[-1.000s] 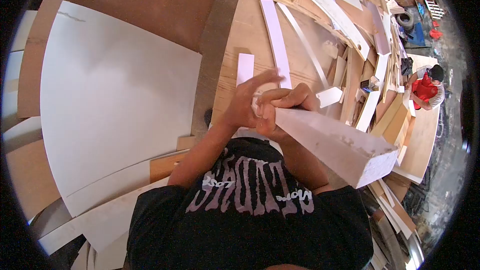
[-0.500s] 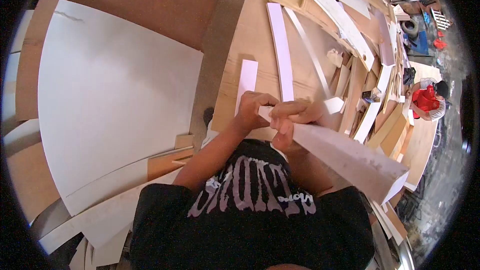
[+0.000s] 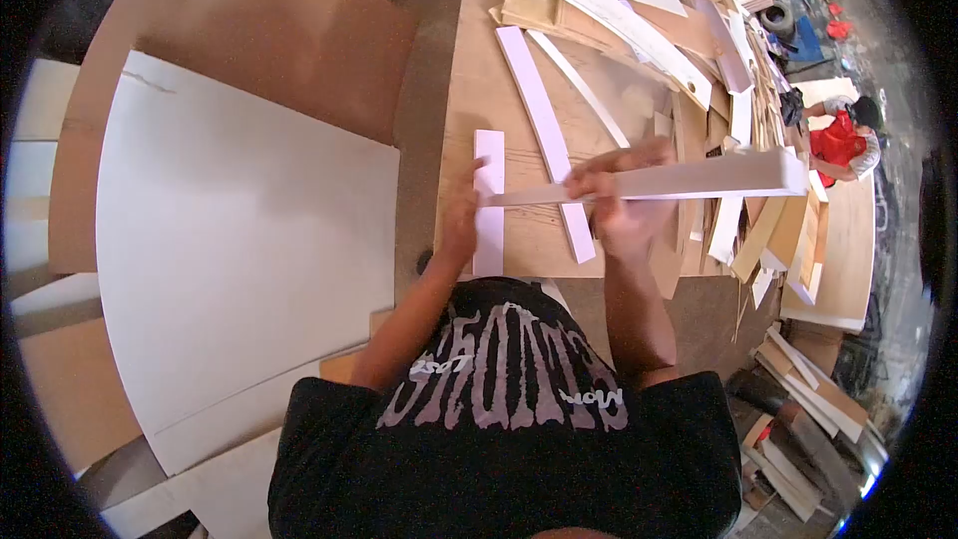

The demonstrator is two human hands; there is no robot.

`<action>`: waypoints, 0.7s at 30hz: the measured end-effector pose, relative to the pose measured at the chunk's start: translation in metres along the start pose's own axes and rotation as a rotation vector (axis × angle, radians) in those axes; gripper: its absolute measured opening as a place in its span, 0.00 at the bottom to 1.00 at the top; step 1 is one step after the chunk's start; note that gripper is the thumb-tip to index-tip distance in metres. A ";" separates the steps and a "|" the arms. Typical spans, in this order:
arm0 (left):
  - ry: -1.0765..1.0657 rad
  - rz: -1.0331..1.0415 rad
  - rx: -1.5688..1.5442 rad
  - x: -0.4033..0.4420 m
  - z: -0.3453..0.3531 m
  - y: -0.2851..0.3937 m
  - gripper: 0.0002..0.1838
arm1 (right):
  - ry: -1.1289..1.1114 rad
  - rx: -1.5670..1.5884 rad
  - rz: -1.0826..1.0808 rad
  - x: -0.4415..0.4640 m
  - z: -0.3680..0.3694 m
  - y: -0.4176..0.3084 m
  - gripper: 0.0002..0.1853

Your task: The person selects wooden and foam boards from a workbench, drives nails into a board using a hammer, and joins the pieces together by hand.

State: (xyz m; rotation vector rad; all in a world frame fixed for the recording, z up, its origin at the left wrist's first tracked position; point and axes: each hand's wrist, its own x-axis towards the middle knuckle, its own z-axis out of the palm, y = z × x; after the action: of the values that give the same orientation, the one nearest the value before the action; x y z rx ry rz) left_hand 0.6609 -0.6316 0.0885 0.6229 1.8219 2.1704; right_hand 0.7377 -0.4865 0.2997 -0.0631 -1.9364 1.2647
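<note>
A long white wooden board is held level across my body, above the worktable. My right hand wraps round it near its middle, fingers over the top and the palm below. At the board's left end is my left hand, smeared by motion, with the end against its thumb and fingers. Beneath, a short pinkish-white strip lies close to my left hand. A longer pinkish strip lies on the table beyond, passing under the held board.
The plywood worktable carries a heap of offcuts at its far right. A large white panel lies to my left. A person in red is at the far right, beside another wooden sheet. More scraps lie lower right.
The board has swung from slanting down towards my right side to nearly level over the table. My right hand has moved right along with it, and the hands are farther apart.
</note>
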 end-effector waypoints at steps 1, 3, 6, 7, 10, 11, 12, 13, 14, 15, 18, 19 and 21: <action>-0.017 0.003 -0.001 -0.014 -0.017 -0.039 0.38 | 0.087 0.006 0.042 0.004 -0.002 -0.016 0.15; 0.152 -0.269 0.197 -0.033 -0.051 -0.107 0.38 | 0.287 0.198 0.060 -0.005 -0.019 -0.021 0.18; -0.125 -0.851 -0.255 -0.023 -0.073 -0.080 0.39 | 0.437 0.357 -0.011 -0.017 -0.060 -0.033 0.23; -0.129 -0.846 -0.251 -0.017 -0.073 -0.059 0.39 | 0.481 0.515 -0.015 -0.024 -0.077 -0.029 0.22; -0.300 -1.041 -0.432 0.003 -0.064 -0.013 0.38 | 0.474 0.623 -0.107 -0.040 -0.108 -0.041 0.12; -0.336 -0.920 -0.579 0.006 -0.059 -0.010 0.35 | 0.614 0.679 -0.107 -0.049 -0.118 -0.040 0.12; -0.372 -0.799 -0.723 0.008 -0.058 -0.006 0.32 | 0.754 0.735 -0.104 -0.058 -0.126 -0.037 0.11; -0.383 -0.795 -0.713 0.011 -0.058 0.005 0.32 | 0.764 0.738 -0.115 -0.065 -0.133 -0.033 0.11; -0.354 -0.746 -0.590 0.014 -0.061 0.017 0.30 | 0.869 0.737 -0.149 -0.072 -0.139 -0.028 0.13; -0.323 -0.693 -0.468 0.018 -0.063 0.034 0.28 | 0.973 0.737 -0.183 -0.081 -0.147 -0.020 0.14; -0.247 -0.389 -0.301 0.034 -0.068 0.085 0.27 | 1.040 0.720 -0.108 -0.102 -0.150 0.006 0.22; -0.229 -0.375 -0.291 0.042 -0.075 0.096 0.27 | 1.053 0.745 -0.038 -0.105 -0.140 0.009 0.24; -0.216 -0.260 -0.150 0.055 -0.087 0.144 0.25 | 1.091 0.711 0.060 -0.115 -0.123 0.028 0.25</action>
State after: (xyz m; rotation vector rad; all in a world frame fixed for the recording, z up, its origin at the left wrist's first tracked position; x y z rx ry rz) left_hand 0.5841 -0.7112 0.2265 0.5305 1.5209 1.9632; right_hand 0.8842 -0.4319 0.2311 -0.3612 -0.5310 1.4459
